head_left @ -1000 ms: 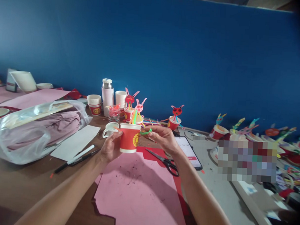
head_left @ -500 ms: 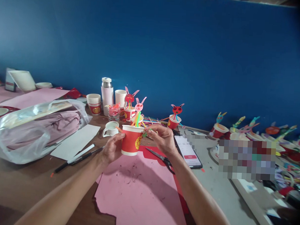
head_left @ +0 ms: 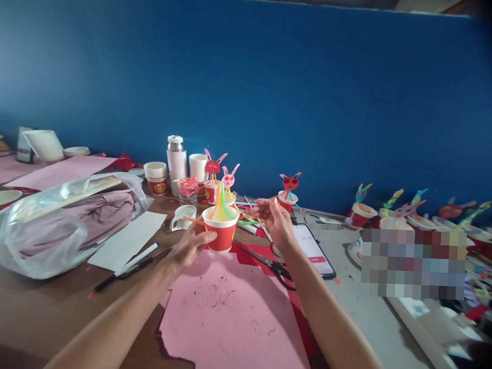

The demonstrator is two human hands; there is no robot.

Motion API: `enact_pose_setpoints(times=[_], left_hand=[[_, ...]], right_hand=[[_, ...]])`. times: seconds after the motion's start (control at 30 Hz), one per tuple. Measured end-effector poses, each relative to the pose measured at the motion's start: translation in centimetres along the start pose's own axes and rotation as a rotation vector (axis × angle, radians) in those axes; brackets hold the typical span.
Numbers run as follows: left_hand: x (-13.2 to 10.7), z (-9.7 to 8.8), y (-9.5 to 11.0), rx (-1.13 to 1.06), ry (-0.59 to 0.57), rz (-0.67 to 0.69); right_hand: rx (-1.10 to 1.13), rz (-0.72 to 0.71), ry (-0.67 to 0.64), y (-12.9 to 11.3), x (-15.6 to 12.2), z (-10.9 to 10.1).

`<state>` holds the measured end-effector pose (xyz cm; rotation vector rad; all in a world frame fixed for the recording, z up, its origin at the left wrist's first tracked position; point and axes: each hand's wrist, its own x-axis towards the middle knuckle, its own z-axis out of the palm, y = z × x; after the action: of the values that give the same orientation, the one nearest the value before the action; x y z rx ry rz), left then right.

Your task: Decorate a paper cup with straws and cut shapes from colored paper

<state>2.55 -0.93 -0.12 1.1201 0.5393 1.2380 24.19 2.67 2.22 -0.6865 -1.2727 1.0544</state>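
My left hand [head_left: 191,245] grips a red paper cup [head_left: 221,232] from its left side, just above a pink paper sheet [head_left: 228,309]. Green, yellow and orange straws [head_left: 221,201] stick up out of the cup, and an orange one pokes out to its left. My right hand [head_left: 276,218] hovers to the right of the cup with fingers apart, over loose straws [head_left: 250,221] on the table; whether it touches one I cannot tell. Black scissors [head_left: 273,265] lie just below that hand.
A phone [head_left: 314,249] lies right of the scissors. Behind the cup stand a white flask [head_left: 176,159], stacked cups [head_left: 155,175], a glass [head_left: 187,188] and bunny cup figures [head_left: 288,194]. A plastic bag with cloth [head_left: 65,220], white paper and a pen [head_left: 128,265] lie left.
The left hand has lowered the cup toward the pink sheet. The right hand has let go of the green straw, moved right and opened.
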Motion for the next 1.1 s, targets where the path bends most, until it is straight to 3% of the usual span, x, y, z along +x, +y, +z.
enact_pose_setpoints(times=[0.2,0.43,0.8,1.1], left_hand=[[-0.1,0.3,-0.3,0.025,-0.025,-0.036],[-0.6,0.7,0.2,0.113,-0.01,-0.118],[-0.2,1.0,-0.1,0.123,-0.067,-0.076],[-0.5,2.2,0.7,0.229,-0.084,-0.055]], right_hand=[[-0.015,0.105,-0.164,-0.3,0.1,-1.1],[-0.01,0.131,-0.191,-0.7,-0.1,-0.9],[-0.353,0.12,-0.525,-2.2,-0.6,0.2],[-0.554,0.075,-0.484,-2.7,-1.8,1.8]])
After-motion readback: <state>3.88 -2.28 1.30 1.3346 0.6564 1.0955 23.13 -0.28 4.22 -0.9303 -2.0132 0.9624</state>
